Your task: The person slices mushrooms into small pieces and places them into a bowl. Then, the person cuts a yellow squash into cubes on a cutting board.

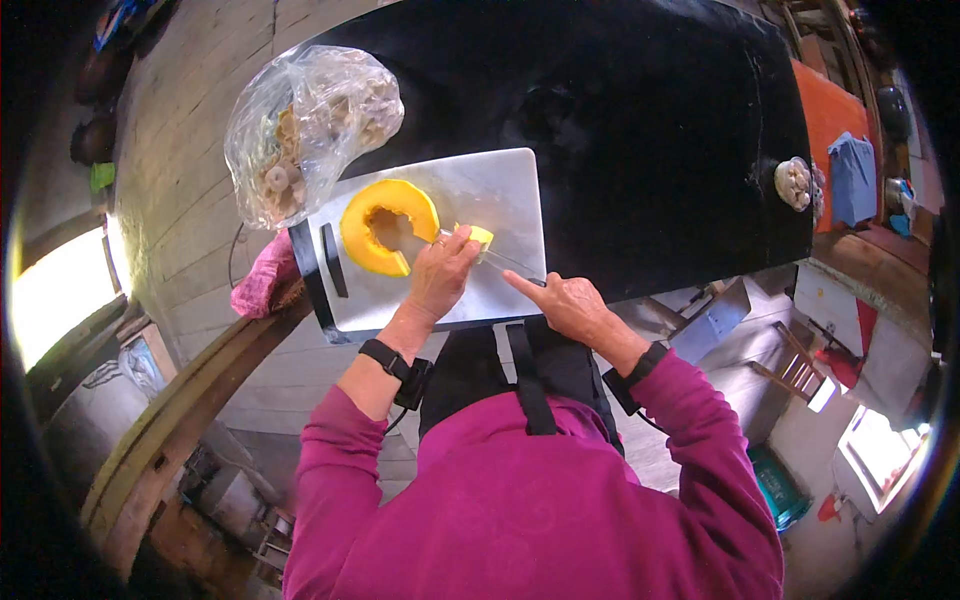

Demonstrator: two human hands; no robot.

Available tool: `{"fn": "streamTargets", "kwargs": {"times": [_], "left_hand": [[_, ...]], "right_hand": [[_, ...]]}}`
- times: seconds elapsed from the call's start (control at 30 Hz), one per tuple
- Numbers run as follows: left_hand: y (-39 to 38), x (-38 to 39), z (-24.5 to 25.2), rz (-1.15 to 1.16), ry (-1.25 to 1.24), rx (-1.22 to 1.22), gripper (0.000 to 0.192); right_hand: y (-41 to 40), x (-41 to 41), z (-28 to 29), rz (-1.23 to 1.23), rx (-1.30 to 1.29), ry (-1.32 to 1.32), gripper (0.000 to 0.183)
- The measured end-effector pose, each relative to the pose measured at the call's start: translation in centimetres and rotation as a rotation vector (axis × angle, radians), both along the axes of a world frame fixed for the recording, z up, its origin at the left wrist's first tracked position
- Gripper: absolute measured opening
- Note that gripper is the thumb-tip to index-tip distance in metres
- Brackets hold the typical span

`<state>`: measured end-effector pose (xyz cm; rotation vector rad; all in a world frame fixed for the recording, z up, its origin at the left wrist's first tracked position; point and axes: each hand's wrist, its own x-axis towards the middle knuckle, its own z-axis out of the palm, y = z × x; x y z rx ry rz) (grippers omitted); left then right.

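A white cutting board (pixel 487 184) with a dark handle slot lies on the black table (pixel 645 150). On its left part rests a thick orange ring of squash (pixel 360 225) with a gap at its lower right. My left hand (pixel 439 274) pinches a small yellow piece of squash (pixel 481 238) just right of the ring. In my right hand (pixel 574 307) is a knife (pixel 516 264), its thin blade pointing up and left to the held piece. My right index finger stretches out along the knife. Fingers partly hide the piece and the blade's tip.
A clear plastic bag (pixel 322 120) of pale scraps or peelings stands at the board's upper left. Pink cloth (pixel 262 277) hangs by the table's left corner, above a wooden rail (pixel 202 375). A small container of pale pieces (pixel 793 184) sits near the table's right edge.
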<state>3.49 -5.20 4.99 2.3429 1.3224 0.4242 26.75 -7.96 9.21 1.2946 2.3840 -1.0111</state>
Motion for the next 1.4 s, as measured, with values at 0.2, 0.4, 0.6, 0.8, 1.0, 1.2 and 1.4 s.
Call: {"fn": "streamTargets", "kwargs": {"times": [0.2, 0.4, 0.6, 0.8, 1.0, 1.2, 1.4], "left_hand": [[1.4, -0.4, 0.4, -0.124, 0.117, 0.024, 0.024], [2.1, -0.5, 0.5, -0.221, 0.24, 0.075, 0.038], [2.4, -0.6, 0.0, -0.259, 0.234, 0.04, 0.053], [2.6, -0.7, -0.4, -0.274, 0.132, 0.033, 0.061], [2.5, -0.5, -0.5, -0.266, 0.095, -0.036, 0.061], [2.5, 0.3, -1.0, -0.264, 0.258, -0.046, 0.049], [2.9, 0.9, -0.7, -0.264, 0.322, -0.096, 0.048]], "right_hand": [[0.0, 0.1, 0.8, 0.011, 0.025, 0.01, 0.072], [0.0, 0.4, 2.3, 0.004, 0.052, 0.01, 0.069], [0.0, 1.0, 4.3, 0.002, 0.063, 0.0, 0.062], [-0.9, 3.3, 6.7, -0.009, 0.068, 0.022, 0.058], [-4.2, 8.3, 9.4, -0.118, 0.051, -0.134, 0.06], [-7.1, 9.2, 8.6, -0.24, 0.072, -0.162, 0.068], [-8.4, 7.9, 7.1, -0.286, 0.051, -0.081, 0.071]]}}
